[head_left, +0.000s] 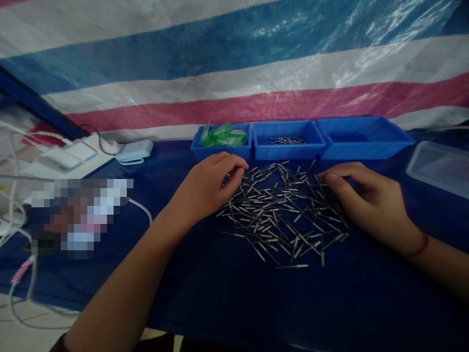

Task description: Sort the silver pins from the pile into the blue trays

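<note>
Across the dark blue tabletop (293, 308), a loose spread of thin metal pins (262, 209) lies between the person's two hands, pointing in many directions, several overlapping. The left hand (212, 183) is at the upper left edge of the spread, fingers curled, thumb and forefinger tips close together; whether anything is held between them I cannot tell. The right hand (373, 200) is at the upper right edge, its thumb and forefinger nearly meeting beside the outer pins; I cannot confirm a grip there either. Just behind the spread, three blue bins stand in a row: the left bin (198, 150) contains green packets (224, 136), the middle bin (289, 152) a small batch of similar pins, and the right bin (366, 150) stands beside it. Farther right rests a translucent plastic container (425, 173).
</note>
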### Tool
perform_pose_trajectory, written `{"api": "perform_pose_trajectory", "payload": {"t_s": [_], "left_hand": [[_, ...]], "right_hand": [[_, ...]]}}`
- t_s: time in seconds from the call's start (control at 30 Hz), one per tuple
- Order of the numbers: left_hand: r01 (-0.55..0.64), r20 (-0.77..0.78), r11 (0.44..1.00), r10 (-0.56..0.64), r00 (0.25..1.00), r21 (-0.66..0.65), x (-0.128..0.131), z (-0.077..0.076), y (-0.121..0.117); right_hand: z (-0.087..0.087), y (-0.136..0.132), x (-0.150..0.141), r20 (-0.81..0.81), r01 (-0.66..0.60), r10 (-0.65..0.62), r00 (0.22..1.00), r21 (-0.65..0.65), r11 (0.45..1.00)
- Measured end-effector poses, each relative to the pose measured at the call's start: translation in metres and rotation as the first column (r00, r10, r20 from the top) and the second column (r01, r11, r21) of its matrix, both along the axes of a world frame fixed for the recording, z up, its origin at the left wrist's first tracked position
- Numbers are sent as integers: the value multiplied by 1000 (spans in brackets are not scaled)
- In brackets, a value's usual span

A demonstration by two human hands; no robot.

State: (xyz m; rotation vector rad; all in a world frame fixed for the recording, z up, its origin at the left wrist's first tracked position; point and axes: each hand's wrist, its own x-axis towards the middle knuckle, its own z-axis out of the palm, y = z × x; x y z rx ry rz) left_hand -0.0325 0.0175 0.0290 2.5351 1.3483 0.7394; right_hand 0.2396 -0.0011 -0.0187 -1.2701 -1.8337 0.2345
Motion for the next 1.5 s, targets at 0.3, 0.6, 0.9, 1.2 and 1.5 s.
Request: {"api": "perform_pose_trajectory", "payload": {"t_s": [0.3,0.6,0.9,1.2,1.5], "left_hand": [[80,-142,997,-76,987,22,-9,-17,14],[157,-124,987,-159,979,-24,5,-19,4],[197,-242,980,-195,951,-16,10,-21,0],[-280,-473,960,243,847,-8,8,-30,-15],[-343,-504,936,257,824,-83,18,-51,-23]], "right_hand": [[3,5,-1,-202,106,-120,972,-80,991],[24,0,5,-52,-80,85,995,86,993],[24,-12,38,-11,104,-105,994,-61,993],[16,-18,26,270,9,24,962,-120,993],[-10,-37,12,477,-77,189,858,-245,967]]}}
